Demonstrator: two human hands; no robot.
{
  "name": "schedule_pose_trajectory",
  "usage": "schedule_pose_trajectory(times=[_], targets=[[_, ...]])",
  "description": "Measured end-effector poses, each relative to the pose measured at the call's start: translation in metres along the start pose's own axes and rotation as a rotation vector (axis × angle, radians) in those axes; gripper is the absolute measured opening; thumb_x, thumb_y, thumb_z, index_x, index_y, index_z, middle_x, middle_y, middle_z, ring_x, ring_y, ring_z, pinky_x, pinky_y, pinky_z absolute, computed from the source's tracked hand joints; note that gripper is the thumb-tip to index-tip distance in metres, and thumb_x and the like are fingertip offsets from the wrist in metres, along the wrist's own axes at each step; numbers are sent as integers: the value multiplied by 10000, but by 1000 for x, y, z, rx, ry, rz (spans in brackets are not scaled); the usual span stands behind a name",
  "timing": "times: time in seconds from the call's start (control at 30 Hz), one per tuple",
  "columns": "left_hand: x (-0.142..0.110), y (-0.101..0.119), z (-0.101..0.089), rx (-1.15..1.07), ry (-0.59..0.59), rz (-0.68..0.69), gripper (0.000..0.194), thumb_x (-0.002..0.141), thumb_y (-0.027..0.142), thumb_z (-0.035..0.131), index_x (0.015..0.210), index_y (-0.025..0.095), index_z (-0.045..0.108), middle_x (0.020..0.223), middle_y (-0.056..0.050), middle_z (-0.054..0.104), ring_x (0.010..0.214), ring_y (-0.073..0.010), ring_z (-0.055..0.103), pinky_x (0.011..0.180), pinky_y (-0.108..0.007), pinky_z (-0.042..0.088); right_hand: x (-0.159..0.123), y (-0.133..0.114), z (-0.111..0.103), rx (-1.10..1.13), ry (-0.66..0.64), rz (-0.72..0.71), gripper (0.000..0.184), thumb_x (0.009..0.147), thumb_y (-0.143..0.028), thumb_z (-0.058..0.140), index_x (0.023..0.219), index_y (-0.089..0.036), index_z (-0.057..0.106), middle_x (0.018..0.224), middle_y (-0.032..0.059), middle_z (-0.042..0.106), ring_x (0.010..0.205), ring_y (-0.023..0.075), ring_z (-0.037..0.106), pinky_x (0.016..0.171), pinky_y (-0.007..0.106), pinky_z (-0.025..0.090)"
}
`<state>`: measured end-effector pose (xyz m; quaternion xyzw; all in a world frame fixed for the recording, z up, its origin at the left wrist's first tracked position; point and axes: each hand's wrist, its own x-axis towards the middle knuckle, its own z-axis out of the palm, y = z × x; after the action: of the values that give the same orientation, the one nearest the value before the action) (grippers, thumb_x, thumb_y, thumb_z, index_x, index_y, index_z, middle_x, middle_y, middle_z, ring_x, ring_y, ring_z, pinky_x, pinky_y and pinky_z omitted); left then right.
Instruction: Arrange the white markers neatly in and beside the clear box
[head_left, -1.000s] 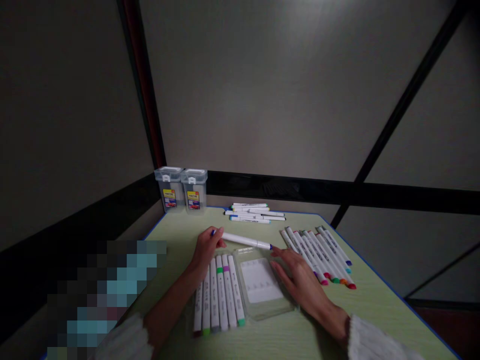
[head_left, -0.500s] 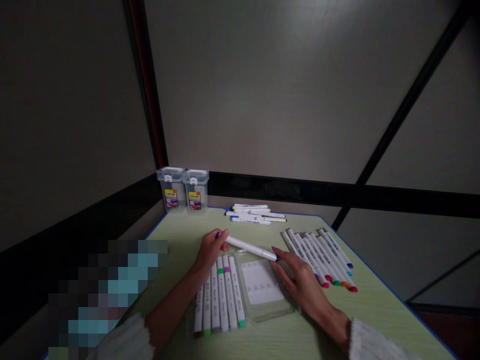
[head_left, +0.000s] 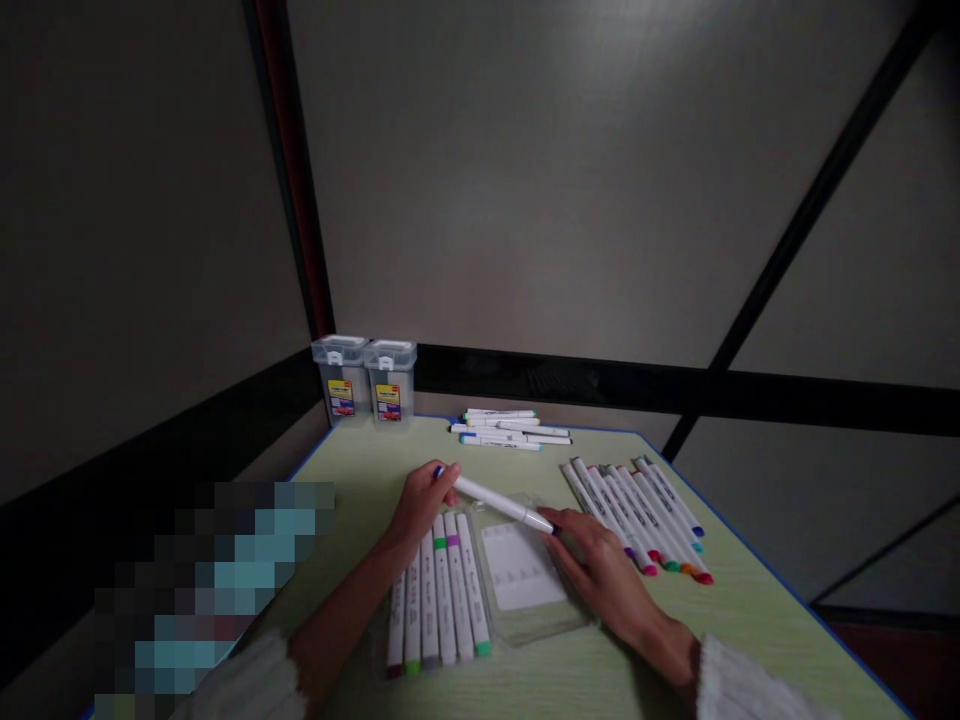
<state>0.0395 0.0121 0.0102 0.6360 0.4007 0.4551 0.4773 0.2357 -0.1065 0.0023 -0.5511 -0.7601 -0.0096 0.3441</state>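
Note:
A white marker (head_left: 499, 500) with dark blue ends is held slantwise above the table between both hands. My left hand (head_left: 421, 508) grips its upper left end, fingers closed round it. At the lower right end, my right hand (head_left: 596, 555) pinches the dark blue tip between thumb and fingers. Beneath the marker lies an open clear plastic case (head_left: 517, 625) with a white printed card (head_left: 523, 567) in its right half. Several white markers (head_left: 448, 600) with coloured ends lie side by side in the left half, partly hidden by my left forearm.
To the right, several markers (head_left: 637, 510) lie in a slanted row on the pale green table (head_left: 600, 680). A loose pile of markers (head_left: 510, 428) is at the back. Two lidded clear boxes (head_left: 343, 385) stand at the back left corner, near the wall (head_left: 525, 200).
The marker's right end has dipped slightly, and my right hand has closed in on its tip. My left hand has barely moved.

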Motion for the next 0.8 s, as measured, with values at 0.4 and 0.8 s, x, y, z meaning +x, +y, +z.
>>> schedule_pose_trajectory(times=[0.4,0.8], targets=[[1,1,0,-66,10,-80,256,626,402,549,566,161,487,431,54,459,436,-86,436,455,-194,322,-1,-9,-2,-29,-106,-159,217,860,-262,424,991,-150,555,768,68,608,756,196,560,693,331,444],[3,-4,6,-126,27,-53,251,581,357,588,703,146,529,492,61,497,457,-78,475,454,-188,365,-3,-23,-6,-66,-115,-389,250,862,-245,426,1073,-133,502,757,67,608,734,191,544,711,352,426]])
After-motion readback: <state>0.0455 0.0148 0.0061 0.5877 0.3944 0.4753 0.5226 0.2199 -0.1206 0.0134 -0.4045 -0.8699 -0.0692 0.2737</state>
